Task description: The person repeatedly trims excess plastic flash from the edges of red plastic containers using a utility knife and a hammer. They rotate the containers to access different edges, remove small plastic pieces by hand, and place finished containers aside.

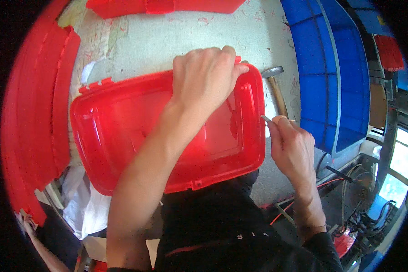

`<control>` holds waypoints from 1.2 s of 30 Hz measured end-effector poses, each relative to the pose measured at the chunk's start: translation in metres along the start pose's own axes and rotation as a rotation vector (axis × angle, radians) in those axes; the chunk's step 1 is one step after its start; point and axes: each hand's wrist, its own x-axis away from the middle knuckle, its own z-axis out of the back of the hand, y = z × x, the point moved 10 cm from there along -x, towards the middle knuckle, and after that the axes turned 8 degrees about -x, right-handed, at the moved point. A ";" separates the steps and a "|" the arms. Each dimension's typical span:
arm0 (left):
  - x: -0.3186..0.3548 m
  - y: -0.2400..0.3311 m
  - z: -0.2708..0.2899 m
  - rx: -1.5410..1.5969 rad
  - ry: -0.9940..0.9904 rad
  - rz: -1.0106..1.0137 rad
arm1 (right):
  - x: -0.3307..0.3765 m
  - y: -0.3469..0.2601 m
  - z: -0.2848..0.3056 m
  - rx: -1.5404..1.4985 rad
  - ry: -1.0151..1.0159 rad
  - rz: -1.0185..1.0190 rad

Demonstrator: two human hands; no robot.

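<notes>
A red plastic case shell [163, 161], shallow with rounded corners and hinge tabs on its far edge, is tilted in front of me at the table's near edge. My left hand [208, 75] reaches across it and is closed over the far rim near the right corner, the thumb at the corner. Just right of the shell's right rim, my right hand [292, 143] is closed around a small tool with a grey metal tip [264, 119]. The tip points at that rim; whether it touches I cannot tell. The fist hides the rest of the tool.
A hammer [279, 95] with a wooden handle lies beyond the right rim. Blue crates [315, 68] stand at the right. Stacked red plastic parts [36, 113] line the left, and another red part [163, 5] lies at the far edge. Another person's hand [27, 221] shows lower left.
</notes>
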 end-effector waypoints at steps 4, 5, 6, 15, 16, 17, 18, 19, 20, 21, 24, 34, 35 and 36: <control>0.000 -0.003 -0.004 0.000 0.001 0.000 | 0.032 0.006 -0.005 0.038 -0.004 0.005; 0.000 -0.004 -0.003 0.011 0.007 -0.003 | 0.040 0.008 -0.006 0.027 -0.008 -0.010; 0.000 -0.004 -0.003 0.017 0.016 -0.008 | 0.049 0.008 -0.004 0.008 0.009 -0.001; -0.003 0.001 -0.003 -0.027 -0.065 -0.024 | 0.034 0.014 0.001 -0.428 0.108 -0.145; -0.003 -0.002 -0.001 -0.055 -0.062 0.000 | 0.022 0.011 -0.010 -0.456 0.141 -0.085; -0.002 -0.003 -0.001 -0.064 -0.066 0.006 | 0.018 0.007 -0.017 -0.426 0.173 -0.014; -0.002 -0.001 0.003 -0.051 -0.034 -0.013 | 0.021 0.011 -0.021 -0.409 0.211 -0.003; -0.001 -0.002 0.004 -0.036 -0.019 0.007 | 0.030 0.017 -0.025 -0.392 0.219 -0.017; 0.000 -0.006 -0.003 -0.058 -0.100 0.041 | 0.043 0.026 -0.028 -0.375 0.227 -0.052; -0.001 -0.006 -0.003 -0.058 -0.115 0.044 | 0.057 0.026 -0.024 -0.386 0.273 -0.002; -0.013 -0.024 -0.003 -0.134 -0.247 0.103 | 0.090 0.036 -0.028 -0.575 0.071 0.051; 0.147 -0.259 0.094 0.402 -0.311 0.937 | 0.078 0.097 -0.047 -1.098 0.187 -0.199; 0.168 -0.255 0.114 0.192 -0.329 0.903 | 0.075 0.095 -0.049 -1.097 0.190 -0.164; 0.182 -0.250 0.126 0.038 -0.413 0.965 | 0.073 0.092 -0.050 -1.095 0.196 -0.128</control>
